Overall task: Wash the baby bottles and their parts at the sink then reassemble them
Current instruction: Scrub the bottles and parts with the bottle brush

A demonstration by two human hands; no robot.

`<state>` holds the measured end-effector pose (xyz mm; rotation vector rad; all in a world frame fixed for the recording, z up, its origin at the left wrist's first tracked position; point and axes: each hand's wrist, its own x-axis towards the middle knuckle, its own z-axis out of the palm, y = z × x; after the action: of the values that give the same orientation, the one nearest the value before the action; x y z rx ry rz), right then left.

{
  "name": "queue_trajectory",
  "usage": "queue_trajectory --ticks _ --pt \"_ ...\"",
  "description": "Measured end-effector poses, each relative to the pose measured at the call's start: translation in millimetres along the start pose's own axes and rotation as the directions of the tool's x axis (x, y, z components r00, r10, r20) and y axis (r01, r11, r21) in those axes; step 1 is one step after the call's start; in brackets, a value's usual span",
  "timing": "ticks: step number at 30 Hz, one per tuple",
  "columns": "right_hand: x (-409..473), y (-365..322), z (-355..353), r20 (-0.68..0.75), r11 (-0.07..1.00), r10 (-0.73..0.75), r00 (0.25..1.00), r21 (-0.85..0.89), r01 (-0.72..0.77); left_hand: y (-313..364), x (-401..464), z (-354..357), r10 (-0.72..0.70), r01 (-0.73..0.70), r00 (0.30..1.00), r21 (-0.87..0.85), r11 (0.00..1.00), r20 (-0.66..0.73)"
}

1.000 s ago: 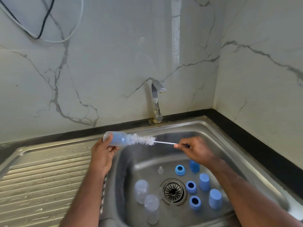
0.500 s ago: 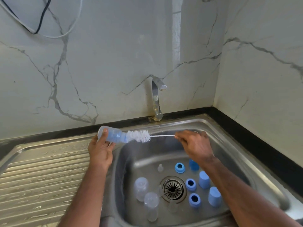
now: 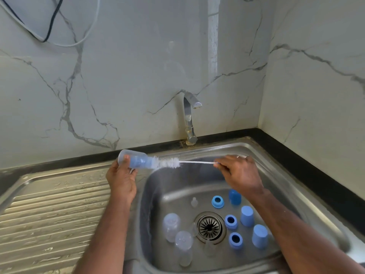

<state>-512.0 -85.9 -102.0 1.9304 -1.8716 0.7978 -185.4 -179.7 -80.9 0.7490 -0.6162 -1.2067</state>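
A clear bottle (image 3: pixel 132 159) is gripped by the left hand (image 3: pixel 121 179) over the sink's (image 3: pixel 292 186) left rim, lying level with its mouth to the right. The bottle brush (image 3: pixel 167 162) shares that axis (bristles partly inside), its wire handle pinched by the right hand (image 3: pixel 239 173). Open room for the stroke lies rightward above the basin, the tap (image 3: pixel 189 117) standing farther back.

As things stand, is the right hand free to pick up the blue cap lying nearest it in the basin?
Probably not yet. The right hand pinches the bottle brush handle, its bristles partly inside the bottle that the left hand holds. The blue cap lies uncovered just below the wrist.
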Motion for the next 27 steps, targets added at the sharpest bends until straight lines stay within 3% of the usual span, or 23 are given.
queue_trajectory --ticks 2,4,5,6,7,11,14,16,18,20,21,22,25,27 --pt "-3 -2 -2 0.34 0.971 -0.019 0.94 0.231 -0.064 2 4 -7 -0.042 0.044 0.999 -0.055 0.998 0.024" --pt "-5 -5 -2 0.623 0.715 -0.06 0.78 0.572 -0.402 3 5 -14 -0.096 0.102 0.994 -0.115 0.988 0.058" --pt "-5 -6 -4 0.674 0.557 -0.069 0.735 0.638 -0.533 3 4 -16 -0.117 0.125 0.991 -0.142 0.982 0.063" --pt "-4 -8 -6 0.679 0.475 -0.064 0.731 0.665 -0.576 5 2 -16 -0.127 0.136 0.99 -0.161 0.977 0.063" --pt "-5 -8 -5 0.643 0.47 -0.027 0.766 0.684 -0.558 5 1 -16 -0.13 0.138 0.99 -0.183 0.973 0.055" --pt "-3 -9 7 0.386 0.682 0.21 0.898 0.601 -0.417 3 4 -16 -0.144 0.14 0.989 -0.154 0.978 -0.013" --pt "-2 -7 16 0.259 0.803 0.213 0.942 0.502 -0.32 6 3 -8 -0.179 0.174 0.983 -0.101 0.98 -0.041" --pt "-2 -11 10 0.239 0.858 0.144 0.96 0.453 -0.241 6 2 -7 -0.12 0.114 0.989 -0.074 0.991 -0.084" --pt "-2 -17 4 0.408 0.734 0.051 0.912 0.604 -0.311 7 3 -11 -0.066 0.061 0.997 -0.118 0.991 -0.04" --pt "-6 -23 -3 0.686 0.508 -0.086 0.722 0.654 -0.561 9 2 -15 -0.055 0.063 0.998 -0.227 0.972 0.041" --pt "-8 -24 -5 0.737 0.463 -0.127 0.663 0.635 -0.618 10 3 -15 -0.061 0.075 0.996 -0.259 0.963 0.06" --pt "-9 -23 -5 0.729 0.468 -0.134 0.671 0.644 -0.606 11 2 -16 -0.067 0.078 0.996 -0.254 0.964 0.054" --pt "-9 -19 2 0.502 0.665 0.036 0.864 0.633 -0.395 10 4 -18 -0.072 0.081 0.996 -0.183 0.98 0.055" --pt "-7 -15 8 0.389 0.756 0.113 0.914 0.564 -0.333 11 0 -10 -0.046 0.049 0.998 -0.082 0.995 0.039"
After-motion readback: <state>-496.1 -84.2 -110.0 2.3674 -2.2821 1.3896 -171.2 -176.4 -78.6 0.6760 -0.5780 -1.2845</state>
